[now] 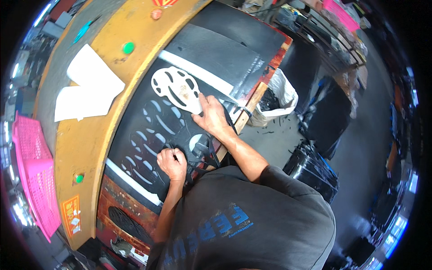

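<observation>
A cream sole-shaped cutting die [183,92] with several slots lies on the black sheet [135,112]. My right hand [212,116] grips the die's narrow near end, thumb and fingers at its edge. Left of the die, rows of slotted cuts in the sheet show light patches. Over the near part of these cuts, my left hand [172,164] is closed, fingers curled by loose black material; what it pinches, if anything, is hidden. Between my hands a round whitish patch [196,143] shows beside black scraps.
A yellow machine beam [105,85] with green buttons runs along the far side, bearing white sheets [85,90]. Pink baskets [40,180] stand at the left. To the right are a white sack [282,92] of black scraps and a black bundle [310,168] on the floor.
</observation>
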The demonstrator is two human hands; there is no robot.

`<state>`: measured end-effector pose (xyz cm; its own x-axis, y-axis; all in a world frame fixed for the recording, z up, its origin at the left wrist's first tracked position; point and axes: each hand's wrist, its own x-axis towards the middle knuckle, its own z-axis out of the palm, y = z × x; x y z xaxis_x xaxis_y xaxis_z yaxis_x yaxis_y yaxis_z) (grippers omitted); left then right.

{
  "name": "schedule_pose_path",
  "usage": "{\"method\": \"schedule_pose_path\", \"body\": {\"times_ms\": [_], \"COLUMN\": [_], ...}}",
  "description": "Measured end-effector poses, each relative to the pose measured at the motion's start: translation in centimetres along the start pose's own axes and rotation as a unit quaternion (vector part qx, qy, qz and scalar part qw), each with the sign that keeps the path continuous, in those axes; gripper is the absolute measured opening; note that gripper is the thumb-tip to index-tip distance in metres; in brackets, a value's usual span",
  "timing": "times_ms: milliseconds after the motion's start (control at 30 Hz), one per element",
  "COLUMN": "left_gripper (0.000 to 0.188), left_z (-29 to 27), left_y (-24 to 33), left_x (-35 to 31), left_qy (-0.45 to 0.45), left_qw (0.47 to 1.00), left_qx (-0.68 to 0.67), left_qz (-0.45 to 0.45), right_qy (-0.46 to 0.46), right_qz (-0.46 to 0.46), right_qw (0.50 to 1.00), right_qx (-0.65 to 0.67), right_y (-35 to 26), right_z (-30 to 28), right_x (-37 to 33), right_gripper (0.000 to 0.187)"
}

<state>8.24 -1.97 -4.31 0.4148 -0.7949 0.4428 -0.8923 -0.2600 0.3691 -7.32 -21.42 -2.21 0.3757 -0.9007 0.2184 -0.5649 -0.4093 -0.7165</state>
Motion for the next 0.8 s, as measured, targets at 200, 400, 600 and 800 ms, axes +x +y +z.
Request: {"method": "schedule_pose_path", "body": {"times_ms": [200,400,600,800], "left_gripper": [0.015,0.017,0.010,0.019], "left_z": [0.5,0.6,-0.8,1.0], "left_y": [0.2,1.1,4.3,9.4], "left_x": [-0.4,-0.2,-4.5,-12.7], "left_qy": [0.016,0.064,0.101,0.049], "left_qw": [1.000,0.997,0.995,0.989], "left_qx": [0.015,0.026,-0.005,0.017], "left_qz": [-0.023,-0.016,-0.002,-0.138], "right_qy": [-0.015,-0.035,-0.027,-0.135], "right_qz": [-0.009,-0.092,-0.108,-0.053], "right_qw": [1.000,0.992,0.985,0.976], "right_qx": [-0.015,0.079,0.133,0.161], "right_y": [0.2,1.7,5.4,8.3], "right_z": [0.3,-3.8,-9.8,-12.0], "right_x": [0.5,-1.3,-7.2,-11.1], "right_gripper": [0.083,0.078,0.058,0.052]}}
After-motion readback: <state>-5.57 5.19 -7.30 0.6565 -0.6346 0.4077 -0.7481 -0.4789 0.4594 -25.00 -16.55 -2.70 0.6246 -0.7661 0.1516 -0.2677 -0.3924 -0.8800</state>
